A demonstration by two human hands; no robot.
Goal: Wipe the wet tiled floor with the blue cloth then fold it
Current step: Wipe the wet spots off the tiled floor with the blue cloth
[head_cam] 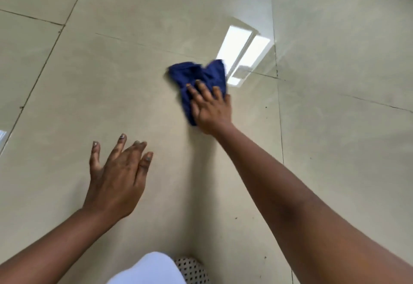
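Observation:
A crumpled dark blue cloth [196,75] lies on the glossy beige tiled floor [111,78], near the middle of the view. My right hand [211,107] presses flat on the cloth's near part, fingers straight and spread, arm stretched forward. The cloth's near edge is hidden under that hand. My left hand [118,176] is lower left with its fingers spread, over the bare tile and holding nothing; contact with the floor is unclear.
A bright window reflection [243,48] shines on the tile just beyond the cloth. Dark grout lines cross the floor. At the bottom edge are a white garment [147,270] and a perforated shoe [192,270]. Small dark specks dot the tiles at right.

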